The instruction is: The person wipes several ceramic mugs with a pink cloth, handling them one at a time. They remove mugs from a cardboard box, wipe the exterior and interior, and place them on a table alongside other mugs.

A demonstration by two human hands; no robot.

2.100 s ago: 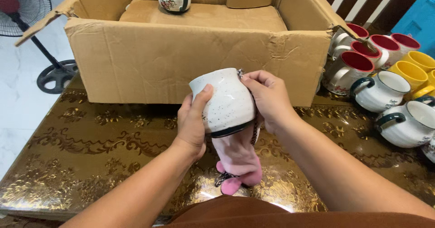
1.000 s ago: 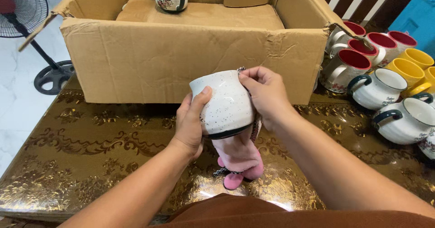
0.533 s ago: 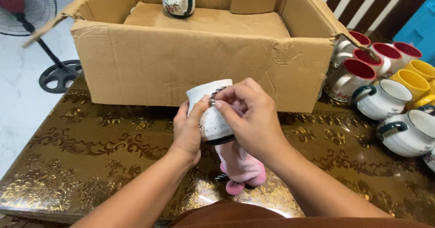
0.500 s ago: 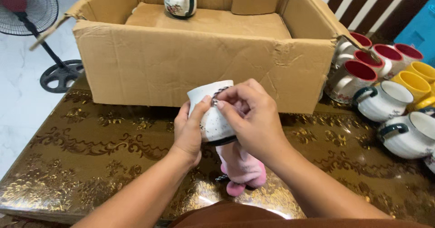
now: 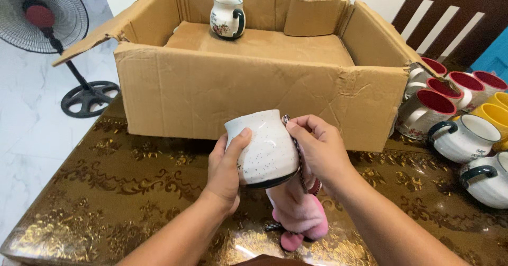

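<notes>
Speckled white mug (image 5: 264,147), upside down, is gripped by the left hand (image 5: 226,170); a pink cloth (image 5: 298,213) beneath is pinched by the right hand (image 5: 320,150).

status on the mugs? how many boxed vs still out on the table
Boxed: one floral mug stands inside the cardboard box. In hand: the left hand and right hand hold a speckled white mug upside down, a pink cloth hanging from its mouth. Left: at least seven mugs sit on the table at the right.
</notes>
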